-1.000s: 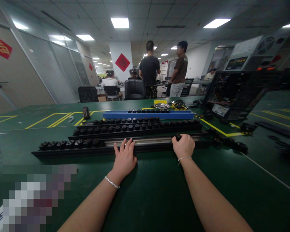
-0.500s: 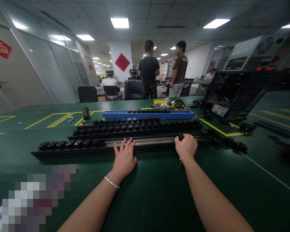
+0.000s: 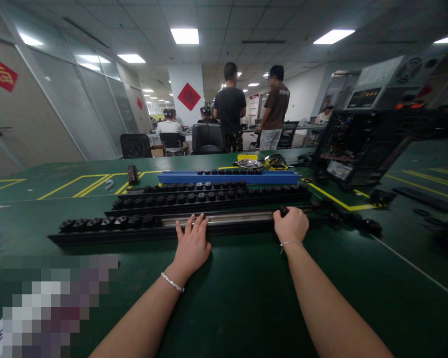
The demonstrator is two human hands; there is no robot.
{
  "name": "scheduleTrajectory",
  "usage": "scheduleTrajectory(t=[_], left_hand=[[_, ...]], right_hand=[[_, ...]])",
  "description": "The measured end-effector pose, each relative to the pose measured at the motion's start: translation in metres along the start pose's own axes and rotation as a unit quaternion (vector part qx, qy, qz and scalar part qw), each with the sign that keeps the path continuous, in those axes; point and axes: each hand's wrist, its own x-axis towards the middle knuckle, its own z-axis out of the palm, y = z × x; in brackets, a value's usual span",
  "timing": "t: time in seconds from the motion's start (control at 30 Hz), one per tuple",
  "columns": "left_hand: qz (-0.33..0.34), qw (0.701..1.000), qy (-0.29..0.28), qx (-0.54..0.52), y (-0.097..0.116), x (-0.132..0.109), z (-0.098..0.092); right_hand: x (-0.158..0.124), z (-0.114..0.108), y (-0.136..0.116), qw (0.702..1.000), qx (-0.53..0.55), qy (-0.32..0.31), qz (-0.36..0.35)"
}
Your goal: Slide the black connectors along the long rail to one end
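Note:
A long black rail [image 3: 242,227] with a shiny metal strip inside lies across the green table, nearest to me. A row of black roller-like pieces [image 3: 110,222] sits along its left part. My left hand [image 3: 191,244] rests on the rail near its middle, fingers spread and flat, holding nothing. Toward the rail's right part, my right hand [image 3: 292,226] is closed around a small black piece [image 3: 283,211]. Its top shows beside the thumb; the rest is hidden by the hand. It looks like the roller-like pieces, but its exact kind is unclear.
Behind lie another black rail [image 3: 209,204] with roller-like pieces and a blue rail [image 3: 229,177]. A metal dish [image 3: 249,163] stands farther back. An open computer case [image 3: 347,144] is at the right. Several people are in the background.
My right hand has shifted slightly to the right along the rail, with the small black piece still in it. My left hand stays in place.

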Motion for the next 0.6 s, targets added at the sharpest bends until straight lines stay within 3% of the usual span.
scheduleTrajectory(t=[0.6], left_hand=[[0.009, 1.000, 0.007, -0.009, -0.0025, -0.0012, 0.0015]], right_hand=[[0.0045, -0.0049, 0.0064, 1.000, 0.003, -0.006, 0.030]])
